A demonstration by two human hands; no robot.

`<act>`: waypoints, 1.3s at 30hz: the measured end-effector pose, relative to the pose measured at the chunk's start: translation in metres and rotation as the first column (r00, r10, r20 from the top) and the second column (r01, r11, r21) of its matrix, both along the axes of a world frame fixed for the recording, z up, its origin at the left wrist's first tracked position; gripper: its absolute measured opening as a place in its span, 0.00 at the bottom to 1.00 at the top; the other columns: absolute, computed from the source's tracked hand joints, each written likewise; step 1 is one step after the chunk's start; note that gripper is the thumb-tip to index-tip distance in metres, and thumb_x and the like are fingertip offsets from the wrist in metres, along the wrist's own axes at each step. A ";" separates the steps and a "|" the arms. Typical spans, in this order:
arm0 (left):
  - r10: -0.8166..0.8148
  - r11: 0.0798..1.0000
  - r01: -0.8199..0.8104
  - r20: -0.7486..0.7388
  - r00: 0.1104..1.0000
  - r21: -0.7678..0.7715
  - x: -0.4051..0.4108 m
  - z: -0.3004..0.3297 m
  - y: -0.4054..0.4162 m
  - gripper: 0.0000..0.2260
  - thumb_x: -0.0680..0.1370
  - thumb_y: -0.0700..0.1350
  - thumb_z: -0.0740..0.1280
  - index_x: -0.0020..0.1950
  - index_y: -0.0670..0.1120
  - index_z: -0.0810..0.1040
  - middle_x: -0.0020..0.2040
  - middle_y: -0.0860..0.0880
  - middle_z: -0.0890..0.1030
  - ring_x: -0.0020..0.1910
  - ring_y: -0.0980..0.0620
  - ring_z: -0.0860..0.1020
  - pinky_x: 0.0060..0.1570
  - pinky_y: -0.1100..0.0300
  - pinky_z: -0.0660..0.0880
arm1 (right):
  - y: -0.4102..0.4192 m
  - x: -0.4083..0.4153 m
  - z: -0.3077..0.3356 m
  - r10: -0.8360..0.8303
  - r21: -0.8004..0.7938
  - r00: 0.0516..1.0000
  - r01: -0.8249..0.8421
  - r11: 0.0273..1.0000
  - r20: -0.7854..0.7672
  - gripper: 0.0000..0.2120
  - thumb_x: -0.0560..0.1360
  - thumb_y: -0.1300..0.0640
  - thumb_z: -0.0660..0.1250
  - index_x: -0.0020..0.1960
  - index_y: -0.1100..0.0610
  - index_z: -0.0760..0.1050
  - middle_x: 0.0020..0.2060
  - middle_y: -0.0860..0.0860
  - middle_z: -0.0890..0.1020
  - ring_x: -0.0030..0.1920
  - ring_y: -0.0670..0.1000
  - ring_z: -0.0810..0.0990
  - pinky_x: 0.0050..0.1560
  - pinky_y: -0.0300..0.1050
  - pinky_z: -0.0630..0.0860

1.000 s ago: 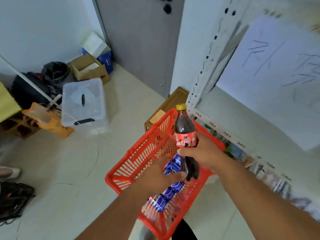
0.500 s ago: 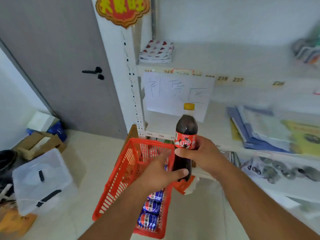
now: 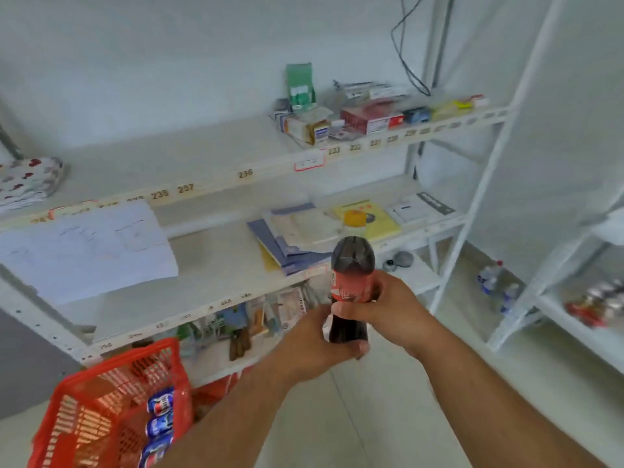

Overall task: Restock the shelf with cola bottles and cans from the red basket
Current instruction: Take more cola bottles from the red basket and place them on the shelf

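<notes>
A cola bottle [image 3: 351, 265] with a red label and a yellow cap stands upright in mid-air in front of the white shelf [image 3: 216, 265]. My right hand [image 3: 381, 309] grips it around the label and waist. My left hand [image 3: 314, 342] cups its lower part and base from the left, fingers curled under it. The red basket [image 3: 101, 410] sits at the bottom left on the floor, with blue cola cans [image 3: 158, 423] lying inside it.
Papers and booklets [image 3: 304, 238] lie on the middle shelf, boxes [image 3: 354, 116] on the upper one, a folded cloth [image 3: 27, 180] at far left. A large white sheet [image 3: 84, 251] hangs from the shelf edge. A second white rack [image 3: 580, 298] stands at the right.
The view swung right and up from the basket toward the shelves. Both hands carried the bottle away from the basket and to the right, in front of the middle shelf.
</notes>
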State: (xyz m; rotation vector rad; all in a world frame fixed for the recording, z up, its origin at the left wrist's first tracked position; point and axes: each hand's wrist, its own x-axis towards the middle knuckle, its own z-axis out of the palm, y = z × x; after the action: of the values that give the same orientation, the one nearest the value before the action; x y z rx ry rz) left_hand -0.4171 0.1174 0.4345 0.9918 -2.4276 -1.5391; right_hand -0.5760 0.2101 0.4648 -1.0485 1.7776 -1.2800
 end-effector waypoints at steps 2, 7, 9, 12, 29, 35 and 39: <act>-0.086 0.996 0.086 -0.002 0.996 0.018 -0.047 -0.003 0.024 0.24 0.72 0.59 0.80 0.64 0.58 0.77 0.53 0.60 0.85 0.51 0.58 0.85 0.56 0.59 0.82 | 0.041 -0.036 0.000 -0.081 -0.006 0.997 0.081 0.997 0.008 0.17 0.69 0.57 0.83 0.56 0.51 0.84 0.47 0.47 0.89 0.49 0.46 0.88 0.52 0.42 0.83; -0.285 0.958 0.284 0.006 0.959 0.024 -0.144 -0.011 0.088 0.23 0.72 0.58 0.79 0.62 0.52 0.77 0.47 0.52 0.88 0.43 0.51 0.87 0.51 0.50 0.85 | 0.134 -0.103 0.003 -0.282 0.007 0.959 0.282 0.959 0.023 0.14 0.70 0.61 0.82 0.53 0.54 0.83 0.45 0.50 0.89 0.47 0.48 0.89 0.45 0.36 0.81; -0.351 0.936 0.350 0.011 0.936 0.032 -0.174 -0.015 0.110 0.25 0.70 0.61 0.80 0.62 0.55 0.78 0.50 0.55 0.87 0.44 0.52 0.87 0.51 0.49 0.85 | 0.165 -0.121 0.004 -0.360 0.019 0.932 0.360 0.933 0.024 0.15 0.70 0.60 0.82 0.55 0.54 0.84 0.46 0.50 0.89 0.47 0.47 0.88 0.45 0.34 0.80; -0.443 0.896 0.443 0.000 0.896 0.021 -0.211 -0.018 0.139 0.26 0.68 0.65 0.78 0.63 0.60 0.78 0.54 0.61 0.85 0.49 0.61 0.85 0.54 0.55 0.83 | 0.206 -0.141 0.008 -0.465 0.022 0.885 0.464 0.885 0.024 0.15 0.70 0.60 0.82 0.55 0.53 0.84 0.45 0.47 0.89 0.45 0.42 0.87 0.41 0.28 0.77; -0.876 0.462 0.883 -0.112 0.469 0.082 -0.338 0.004 0.297 0.21 0.72 0.53 0.80 0.60 0.58 0.75 0.44 0.56 0.88 0.38 0.58 0.84 0.44 0.61 0.82 | 0.378 -0.162 0.026 -0.872 0.012 0.485 0.874 0.485 -0.065 0.19 0.70 0.56 0.83 0.58 0.52 0.82 0.48 0.47 0.89 0.49 0.44 0.88 0.46 0.34 0.81; -0.938 0.333 0.942 -0.092 0.335 0.037 -0.366 0.015 0.384 0.19 0.74 0.51 0.79 0.60 0.55 0.75 0.44 0.51 0.88 0.39 0.54 0.84 0.48 0.54 0.83 | 0.463 -0.168 0.020 -0.938 -0.023 0.343 0.938 0.345 -0.055 0.22 0.69 0.54 0.84 0.60 0.50 0.82 0.49 0.46 0.89 0.51 0.45 0.88 0.53 0.41 0.82; -0.950 0.303 0.953 -0.076 0.303 0.004 -0.383 0.021 0.454 0.17 0.73 0.51 0.79 0.57 0.57 0.77 0.48 0.52 0.87 0.45 0.56 0.85 0.50 0.56 0.84 | 0.529 -0.178 0.022 -0.963 -0.075 0.263 0.961 0.267 -0.053 0.21 0.68 0.55 0.84 0.58 0.48 0.82 0.48 0.44 0.89 0.50 0.43 0.87 0.54 0.42 0.82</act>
State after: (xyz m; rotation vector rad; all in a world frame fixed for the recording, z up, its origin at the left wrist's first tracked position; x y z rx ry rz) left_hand -0.7999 0.5711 0.4550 -0.8270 -3.0742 -1.7440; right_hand -0.7539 0.7394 0.4870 0.2194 2.6046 -1.9420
